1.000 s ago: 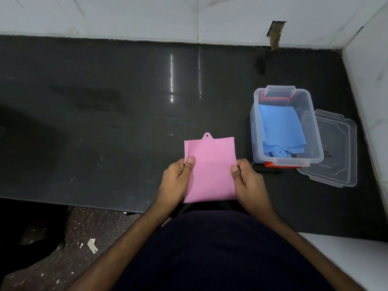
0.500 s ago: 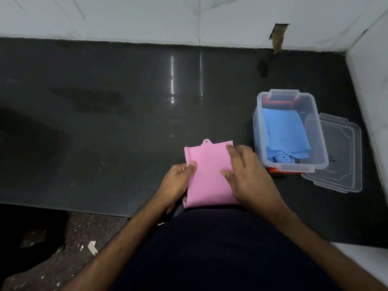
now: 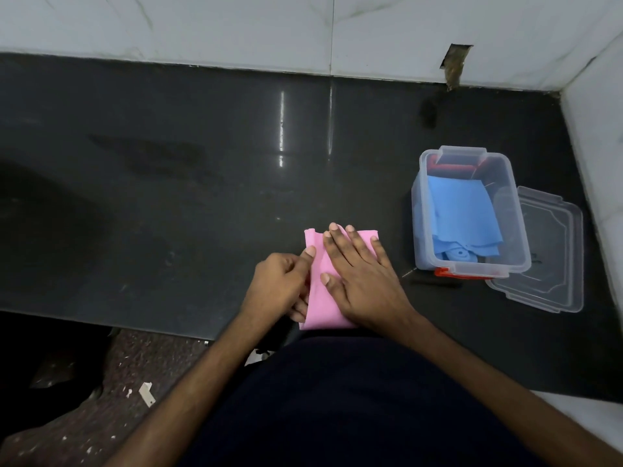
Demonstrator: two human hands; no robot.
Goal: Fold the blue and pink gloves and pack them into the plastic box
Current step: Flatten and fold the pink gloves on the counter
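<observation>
Pink glove [image 3: 318,298] lies folded flat on the dark counter [image 3: 168,197], close to its near edge, a narrow strip showing between the two hands. Right hand [image 3: 362,281] lies on top, fingers straight and spread, palm pressing the fold down — holding nothing. Left hand [image 3: 283,284] sits at the glove's left edge, thumb on the pink, fingers curled under it; it appears to pinch that edge.

Blue glove [image 3: 462,217] is already folded inside the plastic box [image 3: 472,269], which stands open to the right, well apart from the pink one. Clear lid [image 3: 542,261] lies just beside the box.

Step in hand, by my reading: flattening the pink fold. Next move calls for gripping the bundle without letting it spring open — then carrying it right and laying it over the blue.
</observation>
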